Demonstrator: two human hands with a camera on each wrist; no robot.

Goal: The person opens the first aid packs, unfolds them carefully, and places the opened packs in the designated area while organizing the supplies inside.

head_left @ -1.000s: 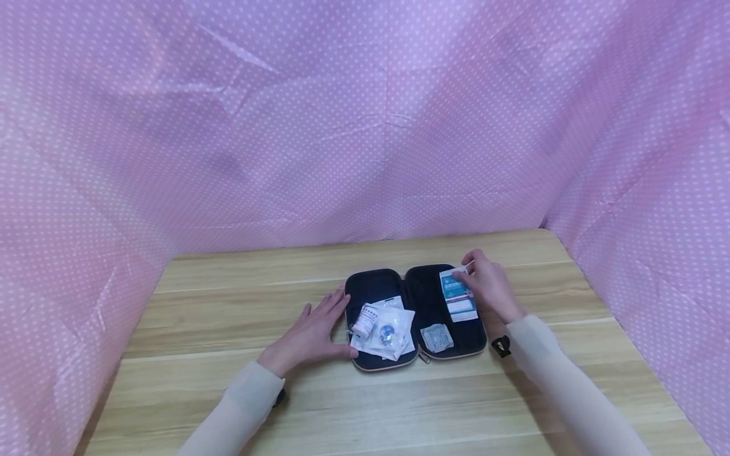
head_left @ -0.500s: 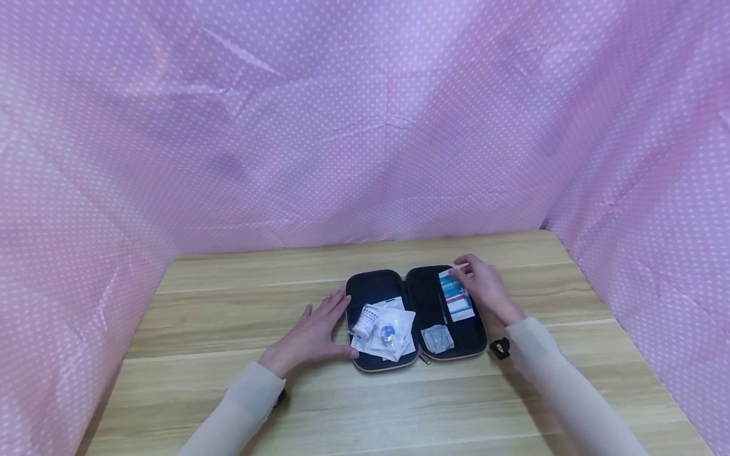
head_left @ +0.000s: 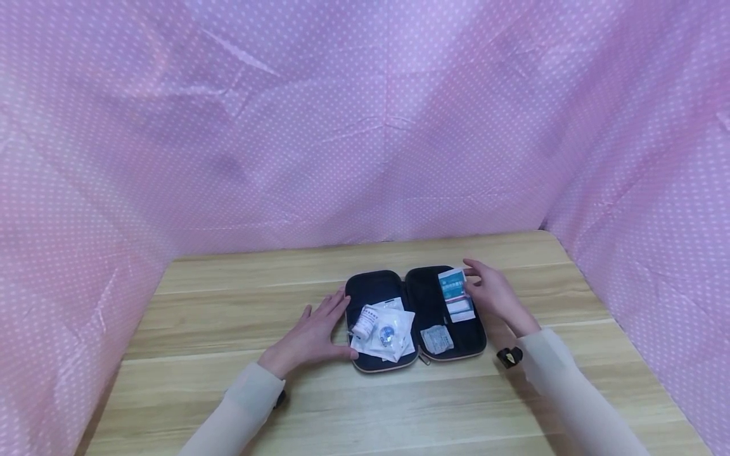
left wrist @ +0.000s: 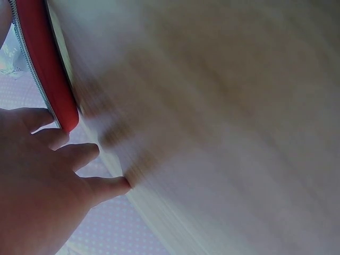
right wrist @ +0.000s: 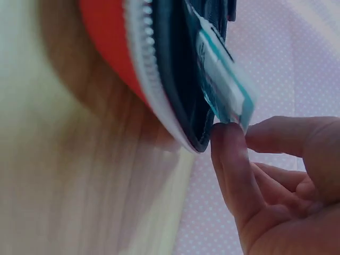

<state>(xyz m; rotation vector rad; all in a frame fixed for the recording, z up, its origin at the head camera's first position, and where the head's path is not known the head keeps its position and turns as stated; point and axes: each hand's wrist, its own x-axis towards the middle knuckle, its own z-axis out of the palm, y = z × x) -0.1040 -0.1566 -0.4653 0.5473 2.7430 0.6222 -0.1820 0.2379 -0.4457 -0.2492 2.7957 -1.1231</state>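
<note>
A black-lined zip case (head_left: 367, 286) lies unfolded on the table, its outer shell (left wrist: 48, 69) red in the wrist views. My left hand (head_left: 310, 335) rests against its left side with spread, fairly straight fingers, the thumb at the near corner. In the right half is a teal-and-white packet (head_left: 453, 290); my right hand (head_left: 496, 294) pinches its edge between thumb and finger, seen close in the right wrist view. A small silvery-white packet (head_left: 437, 340) lies below it. The left half holds a small white bottle (head_left: 365, 322) on several clear-and-white packets (head_left: 395, 349).
The wooden table (head_left: 365, 411) extends around the case on all sides. Pink dotted cloth (head_left: 365, 126) hangs behind and at both sides. A zipper pull (head_left: 424, 359) sticks out at the case's near edge.
My right hand first slid slightly left over the teal-and-white packet, then drew back right to its side edge. The packet shifted slightly. My left hand has stayed in place.
</note>
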